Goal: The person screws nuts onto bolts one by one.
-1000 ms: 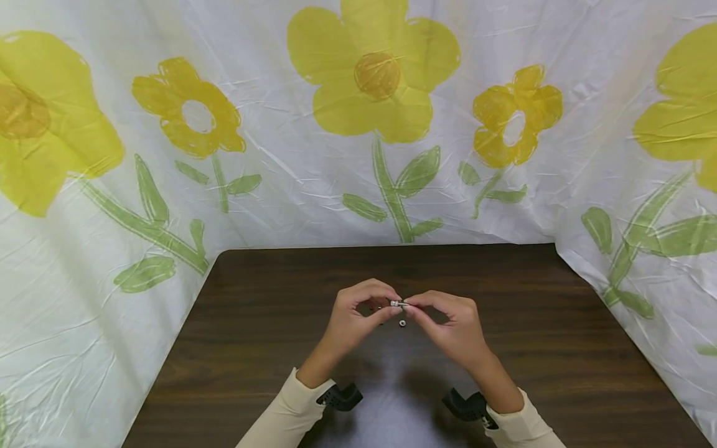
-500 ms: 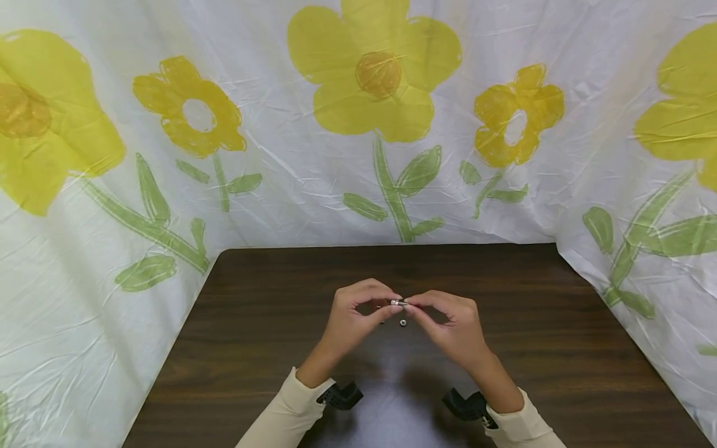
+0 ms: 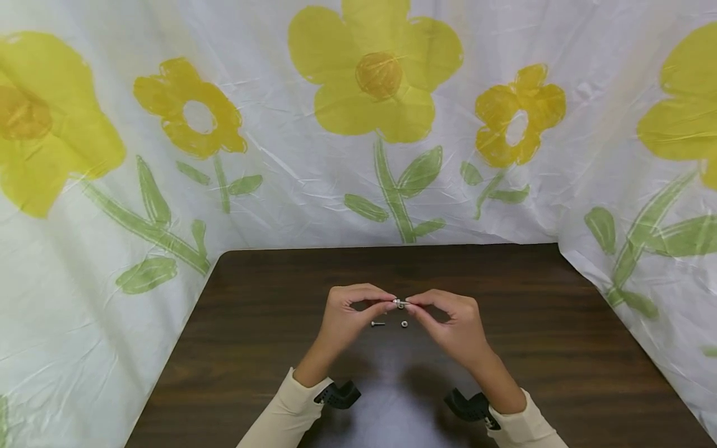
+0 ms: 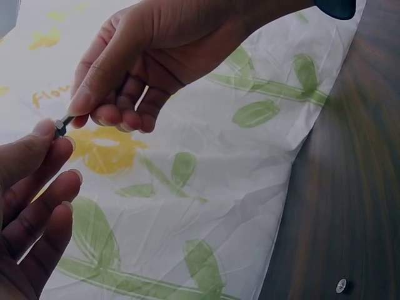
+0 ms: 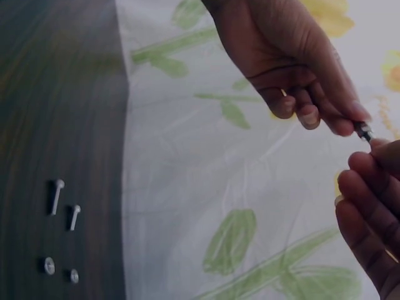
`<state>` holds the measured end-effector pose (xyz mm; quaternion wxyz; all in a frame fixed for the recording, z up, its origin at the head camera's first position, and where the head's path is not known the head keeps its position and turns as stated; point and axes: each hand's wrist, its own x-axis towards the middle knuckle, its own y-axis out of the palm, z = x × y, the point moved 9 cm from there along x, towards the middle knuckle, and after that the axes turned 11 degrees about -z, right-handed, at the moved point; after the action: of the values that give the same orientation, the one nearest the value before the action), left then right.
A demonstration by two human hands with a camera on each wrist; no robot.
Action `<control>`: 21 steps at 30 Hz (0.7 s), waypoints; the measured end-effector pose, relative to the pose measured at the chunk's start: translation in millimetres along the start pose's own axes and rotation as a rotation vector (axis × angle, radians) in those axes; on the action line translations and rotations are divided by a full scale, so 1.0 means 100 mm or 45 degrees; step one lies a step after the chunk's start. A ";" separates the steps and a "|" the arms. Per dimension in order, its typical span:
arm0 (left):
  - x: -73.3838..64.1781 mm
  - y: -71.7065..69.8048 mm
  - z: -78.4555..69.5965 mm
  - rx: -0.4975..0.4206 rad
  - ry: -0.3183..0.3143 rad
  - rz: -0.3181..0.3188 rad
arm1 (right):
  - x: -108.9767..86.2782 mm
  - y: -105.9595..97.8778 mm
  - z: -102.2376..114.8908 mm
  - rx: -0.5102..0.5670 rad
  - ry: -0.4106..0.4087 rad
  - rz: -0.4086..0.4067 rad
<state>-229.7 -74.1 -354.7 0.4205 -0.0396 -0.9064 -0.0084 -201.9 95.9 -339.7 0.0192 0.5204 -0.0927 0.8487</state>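
A small metal bolt (image 3: 401, 303) spans the gap between both hands' fingertips, above the table. My left hand (image 3: 348, 311) pinches its thicker, hex-shaped end with thumb and index finger. Thumb and index finger of my right hand (image 3: 450, 320) pinch the thin shank. In the left wrist view the hex end (image 4: 60, 127) shows at the left fingertips. Seen from the right wrist, the bolt (image 5: 366, 132) shows only as a short, shiny piece, mostly covered by fingers. I cannot tell whether that hex end is a nut or the bolt's head.
On the dark wooden table (image 3: 252, 330) lie a longer bolt (image 5: 57, 195), a shorter bolt (image 5: 75, 217), a larger nut (image 5: 49, 266) and a smaller nut (image 5: 74, 276). A white flowered curtain (image 3: 269, 186) hangs along the table's back and sides.
My left hand has shifted slightly left, baring more of the held bolt's hex end and uncovering a loose bolt on the table. My right hand stays nearly still.
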 end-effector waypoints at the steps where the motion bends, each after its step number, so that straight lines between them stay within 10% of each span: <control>1: 0.00 0.00 0.00 0.006 -0.004 -0.003 | 0.00 0.01 0.00 -0.003 0.004 0.006; 12: 0.04 -0.05 -0.21 0.028 -0.070 0.048 | 0.02 0.13 -0.02 -0.080 0.019 0.150; 21: -0.24 -0.06 0.24 0.071 -0.157 0.156 | -0.20 0.23 -0.15 -0.152 0.128 0.336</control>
<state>-233.5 -80.1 -388.5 0.3646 -0.0838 -0.9263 0.0449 -209.3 77.4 -366.9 -0.0569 0.4585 -0.2096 0.8617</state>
